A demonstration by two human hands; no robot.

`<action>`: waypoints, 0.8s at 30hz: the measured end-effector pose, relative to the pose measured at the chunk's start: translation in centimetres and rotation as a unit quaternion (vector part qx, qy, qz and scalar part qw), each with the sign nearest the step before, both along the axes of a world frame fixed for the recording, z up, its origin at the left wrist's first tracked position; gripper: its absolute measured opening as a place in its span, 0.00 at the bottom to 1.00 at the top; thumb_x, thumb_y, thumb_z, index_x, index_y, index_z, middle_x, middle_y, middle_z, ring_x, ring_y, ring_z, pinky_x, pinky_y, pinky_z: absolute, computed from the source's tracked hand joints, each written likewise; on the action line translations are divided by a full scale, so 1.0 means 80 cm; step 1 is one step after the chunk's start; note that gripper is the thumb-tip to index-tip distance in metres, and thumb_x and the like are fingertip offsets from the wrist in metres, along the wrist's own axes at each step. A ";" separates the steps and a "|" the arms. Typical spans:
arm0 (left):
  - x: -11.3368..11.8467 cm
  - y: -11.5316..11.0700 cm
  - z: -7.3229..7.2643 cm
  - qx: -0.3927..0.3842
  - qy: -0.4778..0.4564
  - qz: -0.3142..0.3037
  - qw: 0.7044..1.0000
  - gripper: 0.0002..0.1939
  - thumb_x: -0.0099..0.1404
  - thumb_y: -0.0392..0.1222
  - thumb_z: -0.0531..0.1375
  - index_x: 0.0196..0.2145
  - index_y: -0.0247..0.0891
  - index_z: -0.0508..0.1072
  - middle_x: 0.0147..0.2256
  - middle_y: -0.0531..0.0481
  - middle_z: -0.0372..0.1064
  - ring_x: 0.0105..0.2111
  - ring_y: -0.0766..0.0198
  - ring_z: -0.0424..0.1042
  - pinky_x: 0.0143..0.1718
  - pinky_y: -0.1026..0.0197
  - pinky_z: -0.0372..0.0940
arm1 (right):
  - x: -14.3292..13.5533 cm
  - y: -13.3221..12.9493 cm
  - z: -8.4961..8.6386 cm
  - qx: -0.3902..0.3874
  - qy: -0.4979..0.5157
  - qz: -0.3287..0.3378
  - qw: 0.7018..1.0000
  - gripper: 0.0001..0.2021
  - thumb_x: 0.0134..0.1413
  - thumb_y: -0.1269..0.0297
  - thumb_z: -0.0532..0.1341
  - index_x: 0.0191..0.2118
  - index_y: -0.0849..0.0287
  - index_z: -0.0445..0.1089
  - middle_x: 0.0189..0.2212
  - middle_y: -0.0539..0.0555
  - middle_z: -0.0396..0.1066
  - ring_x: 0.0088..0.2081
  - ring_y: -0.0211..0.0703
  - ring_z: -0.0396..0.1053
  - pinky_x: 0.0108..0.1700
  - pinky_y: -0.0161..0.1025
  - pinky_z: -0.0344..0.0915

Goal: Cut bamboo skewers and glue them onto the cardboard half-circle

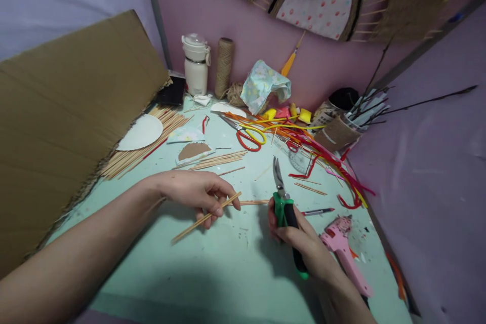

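Observation:
Thin wooden sticks [190, 229] lie slanted in my left hand [203, 196], pinched between thumb and fingers above the table. My right hand [294, 233] is wrapped round green-and-black pruning shears [284, 210], their metal blades pointing up and away from me. Between my hands, a few more sticks [252, 202] rest on the table, close to my left fingertips. Right of the shears lies a pen [317, 211], and beyond my right wrist is a pink glue gun [347, 258].
Brown cardboard [76, 96] leans over the left side. Scissors [248, 136], coloured pipe cleaners [304, 139] and a stick pile [167, 124] lie farther back. A white bottle [196, 68], twine roll [224, 66] and holder with twigs [337, 133] stand near the walls.

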State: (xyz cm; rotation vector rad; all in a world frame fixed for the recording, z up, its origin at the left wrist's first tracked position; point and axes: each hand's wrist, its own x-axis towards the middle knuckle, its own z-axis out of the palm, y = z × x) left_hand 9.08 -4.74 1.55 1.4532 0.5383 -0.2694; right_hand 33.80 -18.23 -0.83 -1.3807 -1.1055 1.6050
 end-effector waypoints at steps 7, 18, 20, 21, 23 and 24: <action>0.002 0.006 0.002 0.315 0.021 0.100 0.944 0.16 0.67 0.48 0.53 0.47 0.42 0.74 0.38 0.49 0.74 0.39 0.60 0.71 0.40 0.63 0.63 | -0.008 0.012 -0.013 0.021 0.195 -0.088 0.977 0.22 0.38 0.65 0.61 0.45 0.54 0.62 0.34 0.50 0.58 0.31 0.39 0.56 0.33 0.39 0.57; 0.027 0.004 -0.035 0.567 0.092 0.199 0.794 0.15 0.67 0.38 0.50 0.47 0.38 0.72 0.43 0.42 0.67 0.45 0.53 0.66 0.48 0.54 0.60 | -0.007 0.010 -0.010 0.017 0.201 -0.066 0.977 0.25 0.36 0.64 0.61 0.46 0.55 0.62 0.35 0.51 0.59 0.32 0.40 0.57 0.34 0.40 0.59; 0.032 -0.003 -0.031 0.566 0.071 0.216 0.792 0.15 0.67 0.39 0.51 0.47 0.39 0.72 0.46 0.41 0.67 0.48 0.52 0.65 0.51 0.51 0.59 | -0.008 0.008 -0.007 0.023 0.209 -0.067 0.975 0.25 0.36 0.63 0.62 0.47 0.55 0.62 0.35 0.51 0.59 0.32 0.41 0.58 0.34 0.40 0.59; 0.036 -0.010 -0.028 0.553 0.055 0.226 0.800 0.14 0.68 0.39 0.51 0.47 0.39 0.73 0.46 0.41 0.67 0.49 0.51 0.64 0.53 0.50 0.58 | -0.008 0.008 -0.005 0.030 0.215 -0.072 0.974 0.25 0.36 0.63 0.62 0.47 0.54 0.62 0.36 0.52 0.59 0.33 0.41 0.58 0.35 0.40 0.59; 0.049 -0.032 -0.026 0.489 0.011 0.244 0.837 0.13 0.68 0.43 0.52 0.45 0.39 0.73 0.46 0.42 0.69 0.50 0.52 0.65 0.55 0.51 0.57 | -0.010 0.006 -0.004 0.052 0.227 -0.090 0.968 0.24 0.37 0.62 0.62 0.47 0.54 0.62 0.36 0.52 0.59 0.34 0.43 0.58 0.37 0.42 0.61; 0.057 -0.047 -0.026 0.428 -0.010 0.252 0.868 0.13 0.68 0.46 0.54 0.44 0.39 0.73 0.46 0.43 0.70 0.49 0.53 0.66 0.54 0.52 0.59 | -0.011 0.005 -0.004 0.066 0.229 -0.100 0.966 0.24 0.38 0.61 0.62 0.47 0.53 0.62 0.37 0.53 0.59 0.35 0.44 0.59 0.39 0.43 0.61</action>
